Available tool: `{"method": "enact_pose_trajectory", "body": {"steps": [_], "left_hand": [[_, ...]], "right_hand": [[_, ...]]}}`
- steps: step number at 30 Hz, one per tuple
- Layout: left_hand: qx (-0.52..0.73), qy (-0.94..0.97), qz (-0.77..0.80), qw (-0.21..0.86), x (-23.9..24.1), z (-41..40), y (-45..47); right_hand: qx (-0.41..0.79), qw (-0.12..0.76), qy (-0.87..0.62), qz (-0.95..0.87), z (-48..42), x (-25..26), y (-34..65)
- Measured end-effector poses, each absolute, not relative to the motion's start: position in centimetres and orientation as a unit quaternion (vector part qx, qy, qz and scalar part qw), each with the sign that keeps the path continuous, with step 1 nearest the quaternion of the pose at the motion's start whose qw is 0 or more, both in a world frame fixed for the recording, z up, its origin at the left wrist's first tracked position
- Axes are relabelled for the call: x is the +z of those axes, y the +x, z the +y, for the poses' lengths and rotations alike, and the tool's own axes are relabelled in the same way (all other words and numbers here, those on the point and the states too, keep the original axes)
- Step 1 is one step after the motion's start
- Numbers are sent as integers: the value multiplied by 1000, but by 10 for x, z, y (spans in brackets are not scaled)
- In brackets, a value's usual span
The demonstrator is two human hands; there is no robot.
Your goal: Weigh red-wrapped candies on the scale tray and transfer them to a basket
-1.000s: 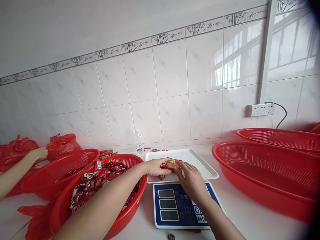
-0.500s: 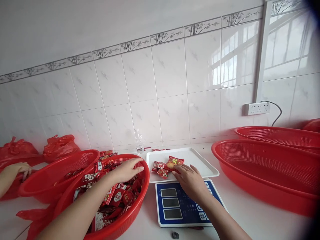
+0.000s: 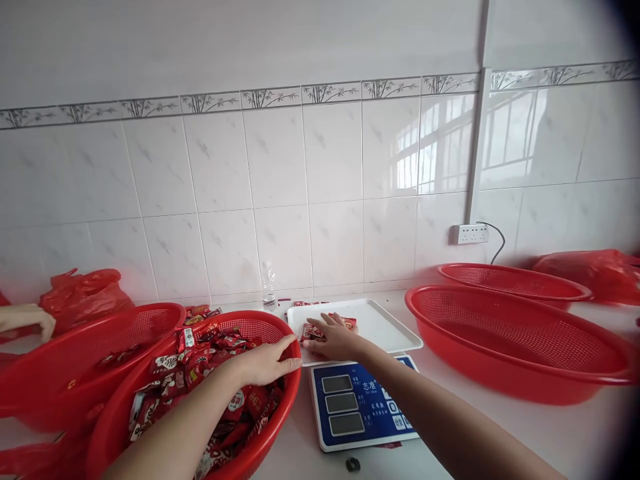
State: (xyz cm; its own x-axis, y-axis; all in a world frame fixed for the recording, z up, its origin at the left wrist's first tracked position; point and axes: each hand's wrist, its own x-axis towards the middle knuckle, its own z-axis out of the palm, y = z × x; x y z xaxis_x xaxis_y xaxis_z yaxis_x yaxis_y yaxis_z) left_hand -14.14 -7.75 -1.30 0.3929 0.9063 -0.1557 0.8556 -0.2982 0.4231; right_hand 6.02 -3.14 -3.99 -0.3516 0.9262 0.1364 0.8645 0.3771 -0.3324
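My left hand [image 3: 270,362] rests at the right rim of a red plastic basket [image 3: 291,407], its thumb and forefinger apart. Many small red snack packets [image 3: 200,363] fill that basket. Over the white tray [image 3: 383,327] of a digital scale, my right hand [image 3: 334,337] lies with spread fingers on a few red snack packets [image 3: 309,331], covering part of them. The blue panel of the scale [image 3: 345,437] faces me, and my right forearm crosses its keys.
Two more red baskets [image 3: 500,373] [image 3: 520,283] stand on the right. Left is another red basket [image 3: 45,373], with a co-worker's hand [image 3: 30,321] near a red bag [image 3: 87,300]. A clear bottle [image 3: 269,287] stands by the wall. A small dark object [image 3: 353,464] lies before the scale.
My right hand has moved left across the tray, from the larger packet onto the smaller ones. My left hand stays at the basket rim. The view has turned right and levelled.
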Motion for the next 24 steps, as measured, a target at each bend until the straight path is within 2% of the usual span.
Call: {"method": "enact_pose_trajectory", "body": {"steps": [2,5,17,24], "left_hand": [[58,807,543,224,-14,-78,-141],[63,810,538,223,-14,-80,-141],[51,814,532,227,-13,-79,-143],[57,818,529,220,-16,-76,-144]], "right_hand": [[90,122,-548,-822,-28,-39,54],[53,124,-537,-833,-25,-43,52],[-49,217,-525,-822,-16,-40,65],[-35,288,-601,-745,2,-21,114]]}}
